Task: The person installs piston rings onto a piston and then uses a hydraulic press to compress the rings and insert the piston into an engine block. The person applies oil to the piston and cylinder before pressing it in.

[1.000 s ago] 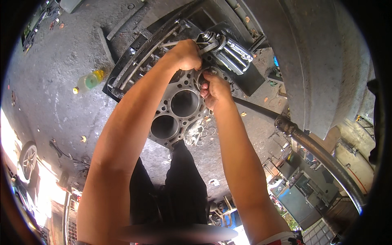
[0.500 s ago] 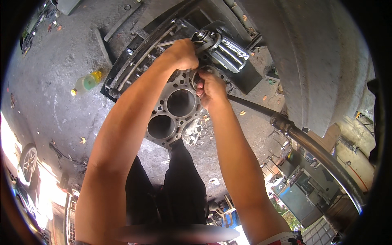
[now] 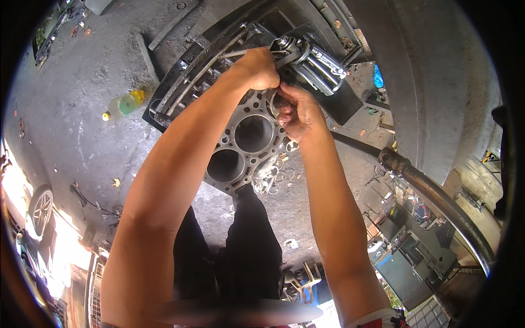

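Observation:
A grey engine block (image 3: 255,155) with wide cylinder bores lies before me. My left hand (image 3: 261,68) is closed in a fist over the block's far end; whatever it grips is hidden. A thin metal rod (image 3: 234,53) runs up to this fist, but I cannot tell whether it is held. Just right of it, my right hand (image 3: 299,115) has its fingers curled at a far bore's rim, and its tip reaches close to the left fist. Dark smears mark these fingers, and what lies within them is unclear. Beyond both hands sits a shiny metal assembly (image 3: 317,68).
A long dark pipe (image 3: 415,177) slopes down at the right, below a large curved metal panel (image 3: 404,71). On the floor at left lies a bottle (image 3: 124,105) with yellowish ends. Several thin rings (image 3: 284,176) lie beside the block. A wheel (image 3: 41,212) stands far left.
The whole scene has shifted slightly to the right in view. My right hand's upper finger has stretched toward the left fist, which stays closed.

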A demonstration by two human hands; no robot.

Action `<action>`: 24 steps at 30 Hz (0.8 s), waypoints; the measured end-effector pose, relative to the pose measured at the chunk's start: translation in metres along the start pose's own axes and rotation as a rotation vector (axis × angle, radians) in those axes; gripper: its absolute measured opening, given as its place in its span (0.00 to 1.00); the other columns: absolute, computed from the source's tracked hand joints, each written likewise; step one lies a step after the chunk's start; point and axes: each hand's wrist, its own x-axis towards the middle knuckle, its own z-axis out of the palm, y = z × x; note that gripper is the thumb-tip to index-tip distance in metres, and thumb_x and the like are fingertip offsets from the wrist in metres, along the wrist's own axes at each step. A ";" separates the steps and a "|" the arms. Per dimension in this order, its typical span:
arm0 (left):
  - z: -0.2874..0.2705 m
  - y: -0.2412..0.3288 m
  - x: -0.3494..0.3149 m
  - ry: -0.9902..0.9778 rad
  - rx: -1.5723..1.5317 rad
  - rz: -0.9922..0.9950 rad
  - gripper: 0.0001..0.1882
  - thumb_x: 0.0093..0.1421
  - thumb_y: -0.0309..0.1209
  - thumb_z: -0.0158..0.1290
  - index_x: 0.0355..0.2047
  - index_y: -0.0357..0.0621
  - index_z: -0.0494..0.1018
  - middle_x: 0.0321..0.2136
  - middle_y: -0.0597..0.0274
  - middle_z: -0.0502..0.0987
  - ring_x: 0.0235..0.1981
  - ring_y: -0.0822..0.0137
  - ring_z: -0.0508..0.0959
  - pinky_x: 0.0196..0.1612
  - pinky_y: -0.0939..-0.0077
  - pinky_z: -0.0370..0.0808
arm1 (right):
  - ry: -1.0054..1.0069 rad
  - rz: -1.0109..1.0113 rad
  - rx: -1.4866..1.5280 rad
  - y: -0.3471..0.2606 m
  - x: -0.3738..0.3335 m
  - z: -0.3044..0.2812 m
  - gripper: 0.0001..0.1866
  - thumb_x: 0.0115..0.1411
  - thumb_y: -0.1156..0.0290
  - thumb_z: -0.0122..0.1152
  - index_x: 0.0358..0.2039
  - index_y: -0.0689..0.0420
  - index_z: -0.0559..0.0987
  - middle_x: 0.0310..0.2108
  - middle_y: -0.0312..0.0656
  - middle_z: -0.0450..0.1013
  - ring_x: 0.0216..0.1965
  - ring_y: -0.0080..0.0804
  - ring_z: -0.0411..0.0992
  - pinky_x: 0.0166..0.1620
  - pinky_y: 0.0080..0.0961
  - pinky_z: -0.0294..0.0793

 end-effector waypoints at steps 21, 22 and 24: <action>-0.003 -0.001 0.011 -0.095 0.133 0.050 0.14 0.50 0.36 0.64 0.31 0.37 0.85 0.26 0.48 0.84 0.31 0.56 0.86 0.36 0.66 0.81 | 0.062 -0.067 -0.055 0.012 -0.002 0.000 0.16 0.60 0.59 0.74 0.30 0.49 0.73 0.19 0.26 0.59 0.17 0.17 0.55 0.21 0.20 0.54; -0.003 -0.002 0.011 -0.085 0.131 0.053 0.14 0.50 0.36 0.65 0.31 0.37 0.85 0.26 0.49 0.84 0.30 0.56 0.85 0.36 0.66 0.81 | 0.038 -0.073 -0.059 0.010 -0.002 -0.001 0.16 0.60 0.59 0.74 0.29 0.49 0.73 0.19 0.26 0.59 0.17 0.17 0.55 0.21 0.20 0.54; -0.003 -0.005 0.010 -0.103 0.056 -0.003 0.12 0.47 0.34 0.67 0.32 0.42 0.84 0.29 0.49 0.84 0.34 0.55 0.85 0.38 0.65 0.80 | 0.015 -0.048 -0.095 0.002 -0.001 -0.001 0.16 0.60 0.60 0.74 0.29 0.50 0.73 0.19 0.26 0.59 0.17 0.17 0.55 0.21 0.19 0.53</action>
